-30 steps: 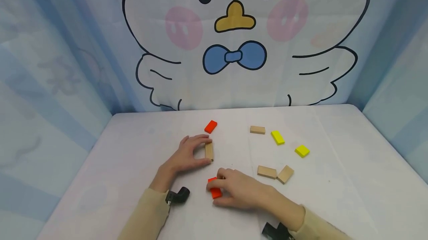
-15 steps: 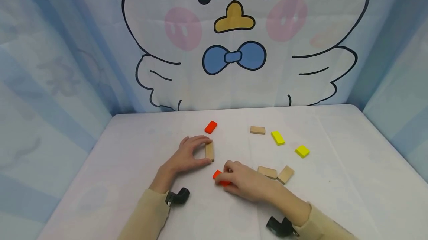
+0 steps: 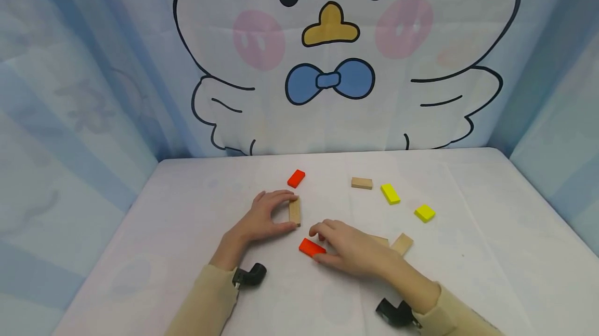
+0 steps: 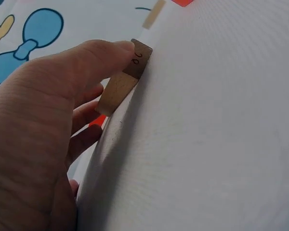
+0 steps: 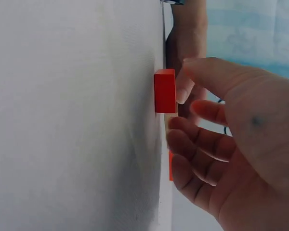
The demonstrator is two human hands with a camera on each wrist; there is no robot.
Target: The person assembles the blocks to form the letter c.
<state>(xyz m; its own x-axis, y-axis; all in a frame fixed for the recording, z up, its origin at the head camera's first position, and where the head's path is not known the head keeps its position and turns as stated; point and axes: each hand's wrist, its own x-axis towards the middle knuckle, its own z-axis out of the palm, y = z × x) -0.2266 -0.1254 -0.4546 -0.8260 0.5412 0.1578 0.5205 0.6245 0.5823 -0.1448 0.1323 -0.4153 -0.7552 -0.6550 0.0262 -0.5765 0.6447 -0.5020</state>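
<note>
My left hand [image 3: 262,217] spans a plain wooden block [image 3: 295,212] lengthwise, with the thumb on its near end and a finger on its far end. In the left wrist view that wooden block [image 4: 119,91] lies on the table, dark marks on its thumb end. Just nearer to me is a red block [image 3: 311,247], lying slantwise on the table. Beside it hovers my right hand [image 3: 355,250], fingers loosely bent and apart from the thumb. The right wrist view has the red block [image 5: 165,91] outside the fingers, with nothing gripped.
Another red block [image 3: 296,178] lies beyond my left hand. To the right are a wooden block [image 3: 362,183] and two yellow blocks [image 3: 390,194]. Two more wooden blocks [image 3: 402,244] are partly hidden behind my right hand. A printed curtain [image 3: 327,123] rises behind the table.
My right hand has slid the near red block a little away from me and to the right, turning it, then let go. The left hand keeps its place on the wooden block.
</note>
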